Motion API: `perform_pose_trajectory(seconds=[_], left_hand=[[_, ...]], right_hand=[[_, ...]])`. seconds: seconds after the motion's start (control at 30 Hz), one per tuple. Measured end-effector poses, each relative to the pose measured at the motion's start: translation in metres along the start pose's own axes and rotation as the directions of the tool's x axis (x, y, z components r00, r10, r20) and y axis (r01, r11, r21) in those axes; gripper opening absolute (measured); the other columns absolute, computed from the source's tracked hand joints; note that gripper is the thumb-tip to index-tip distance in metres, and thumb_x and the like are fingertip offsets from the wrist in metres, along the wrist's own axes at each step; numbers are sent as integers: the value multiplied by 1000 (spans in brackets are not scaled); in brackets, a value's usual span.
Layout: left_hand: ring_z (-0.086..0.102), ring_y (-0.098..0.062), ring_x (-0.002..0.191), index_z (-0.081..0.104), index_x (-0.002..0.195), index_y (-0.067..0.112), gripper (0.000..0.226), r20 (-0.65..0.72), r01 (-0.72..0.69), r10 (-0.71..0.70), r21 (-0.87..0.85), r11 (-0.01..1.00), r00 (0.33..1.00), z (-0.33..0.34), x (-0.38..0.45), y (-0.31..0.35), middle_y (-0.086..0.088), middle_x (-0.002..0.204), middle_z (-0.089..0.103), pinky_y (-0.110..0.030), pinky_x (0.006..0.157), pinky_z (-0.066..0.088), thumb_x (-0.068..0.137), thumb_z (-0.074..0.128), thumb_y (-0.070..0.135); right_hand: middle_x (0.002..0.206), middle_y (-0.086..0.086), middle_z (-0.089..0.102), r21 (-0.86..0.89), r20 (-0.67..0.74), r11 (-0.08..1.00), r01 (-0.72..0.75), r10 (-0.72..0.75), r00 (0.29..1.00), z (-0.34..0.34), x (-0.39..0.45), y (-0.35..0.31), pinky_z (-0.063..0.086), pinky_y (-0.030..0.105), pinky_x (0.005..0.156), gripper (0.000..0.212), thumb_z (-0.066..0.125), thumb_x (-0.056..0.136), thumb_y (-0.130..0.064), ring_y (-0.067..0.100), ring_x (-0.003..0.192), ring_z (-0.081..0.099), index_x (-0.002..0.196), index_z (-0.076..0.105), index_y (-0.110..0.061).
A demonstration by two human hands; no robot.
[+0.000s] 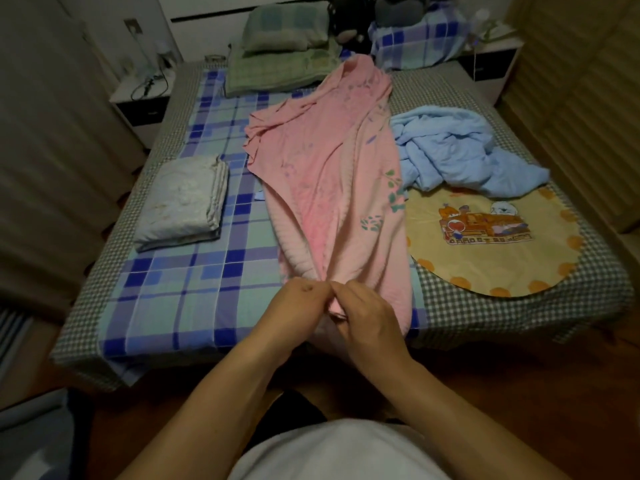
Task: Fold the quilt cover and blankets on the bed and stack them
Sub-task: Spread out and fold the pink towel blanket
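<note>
1 white quilt lies folded; both hands pinch the pink blanket's end, blue blanket still crumpled.

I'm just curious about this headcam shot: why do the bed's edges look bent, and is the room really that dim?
Head view: the wide-angle lens bows the bed edges outward; light is dim and warm, brightest on the pink blanket, fading to dark corners; the pillows at the far end look soft and grainy; both hands, left hand and right hand, are fairly sharp.
</note>
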State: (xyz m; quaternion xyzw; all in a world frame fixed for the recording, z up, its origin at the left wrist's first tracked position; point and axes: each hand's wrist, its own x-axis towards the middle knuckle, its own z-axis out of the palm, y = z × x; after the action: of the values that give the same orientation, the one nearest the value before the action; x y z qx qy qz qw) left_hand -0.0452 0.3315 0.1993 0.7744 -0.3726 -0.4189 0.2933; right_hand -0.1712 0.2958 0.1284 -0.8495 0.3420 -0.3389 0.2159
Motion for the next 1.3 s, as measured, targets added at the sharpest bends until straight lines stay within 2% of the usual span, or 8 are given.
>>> perform_pose_trajectory(seconds=[0.13, 0.23, 0.33, 0.47, 0.73, 0.83, 1.07, 1.3], left_hand=[[47, -2, 59, 54, 69, 9, 32, -15, -181, 182, 48, 982, 983, -16, 29, -9, 6, 65, 53, -31, 68, 41, 96, 55, 27], [57, -5, 93, 58, 86, 18, 7, 8, -465, 465, 37, 885, 885, -35, 68, -15, 6, 93, 58, -24, 85, 45, 92, 61, 17], [50, -6, 119, 62, 103, 14, 17, 284, -762, 718, 77, 643, 635, -55, 113, 3, 2, 119, 56, -19, 102, 36, 87, 57, 15], [33, -7, 143, 68, 100, 18, 30, 589, -933, 750, 22, 358, 302, -69, 169, 40, 2, 138, 54, -31, 115, 32, 95, 53, 43], [54, -10, 107, 66, 99, 13, 44, 742, -995, 663, -78, -64, -101, -78, 219, 129, 4, 119, 56, -30, 95, 46, 91, 62, 56], [51, -11, 87, 55, 75, 26, 41, 710, -990, 695, -15, -140, -109, -83, 238, 155, 6, 97, 49, -34, 79, 47, 91, 55, 64], [59, -14, 84, 67, 86, 18, 55, 720, -983, 690, -58, 172, 78, -95, 295, 151, 2, 89, 59, -39, 80, 49, 88, 48, 70], [58, -4, 83, 65, 78, 31, 53, 590, -958, 759, 102, 268, 275, -118, 337, 121, 9, 87, 60, -30, 81, 46, 87, 33, 72]], right_hand=[[88, -1, 63, 141, 29, 982, -125, 122, 992, 4, 14, 17, 50, 34, 67, 29, 55, 89, -22, 19, 81, 62, 112, 72, -18], [90, -10, 63, 361, -63, 887, -287, 331, 942, 3, 25, 15, 50, 21, 75, 20, 64, 89, -18, 10, 86, 64, 103, 77, -24], [97, -7, 73, 511, -77, 770, -382, 484, 872, -9, 42, -2, 49, 15, 86, 21, 67, 88, -5, 4, 96, 67, 93, 75, -24], [85, -16, 74, 515, -186, 755, -407, 562, 806, -39, 65, -25, 49, 12, 76, 32, 67, 88, -2, -3, 82, 67, 84, 75, -33], [91, -17, 75, 327, -564, 881, -342, 472, 677, -102, 101, -72, 48, 11, 76, 14, 64, 85, -21, -4, 87, 68, 94, 75, -21], [93, -10, 76, 235, -652, 907, -349, 413, 636, -117, 117, -74, 50, 15, 77, 13, 67, 90, -14, 2, 90, 69, 97, 77, -14], [76, -21, 70, 162, -883, 876, -454, 334, 331, -152, 165, -56, 48, 13, 70, 27, 62, 94, -11, -6, 75, 63, 79, 71, -32], [71, -17, 64, 102, -968, 862, -497, 202, 152, -189, 215, -41, 48, 20, 70, 19, 62, 92, -21, 3, 77, 63, 78, 72, -30]])
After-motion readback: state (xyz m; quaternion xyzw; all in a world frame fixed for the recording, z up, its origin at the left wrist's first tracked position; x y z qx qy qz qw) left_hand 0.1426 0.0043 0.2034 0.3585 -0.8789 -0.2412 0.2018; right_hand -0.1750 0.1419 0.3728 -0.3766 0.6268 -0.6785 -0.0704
